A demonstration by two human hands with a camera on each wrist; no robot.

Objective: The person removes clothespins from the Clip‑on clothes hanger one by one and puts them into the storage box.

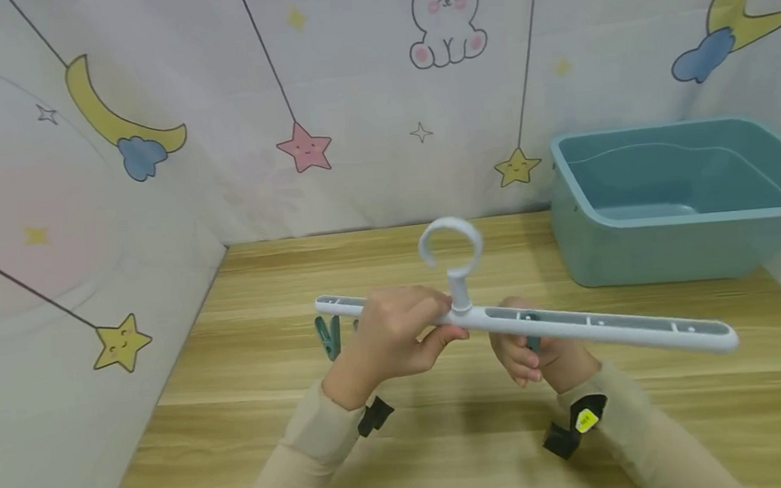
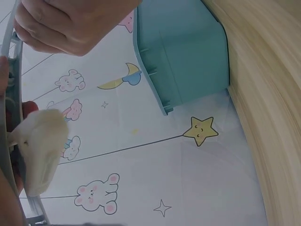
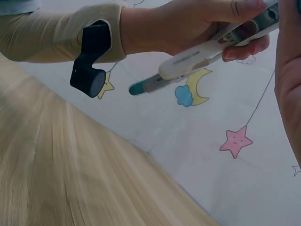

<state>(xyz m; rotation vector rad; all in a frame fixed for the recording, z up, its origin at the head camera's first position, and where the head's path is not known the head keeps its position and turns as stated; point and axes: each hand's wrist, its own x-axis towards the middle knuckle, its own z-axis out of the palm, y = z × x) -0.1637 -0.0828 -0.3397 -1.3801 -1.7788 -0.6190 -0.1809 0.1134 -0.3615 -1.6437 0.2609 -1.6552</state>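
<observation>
A white plastic hanger (image 1: 573,332) with a round hook (image 1: 477,247) is held up above the table, its bar sloping down to the right. My left hand (image 1: 399,330) grips the bar just left of the hook's base. Under the bar, right of the hook, my right hand (image 1: 515,345) pinches a green clip (image 1: 533,340) with curled fingers. Another green clip (image 1: 329,339) hangs from the bar's left part. Beside my left hand, a cream-white clip (image 2: 42,150) hangs close to the left wrist camera; the right wrist view also shows this white clip (image 3: 188,61).
A blue-green plastic tub (image 1: 663,251) stands at the back right of the wooden table (image 1: 238,406). Behind and to the left hangs a pale cloth (image 1: 366,87) printed with stars, moons and rabbits. Black wrist cameras are strapped to both forearms.
</observation>
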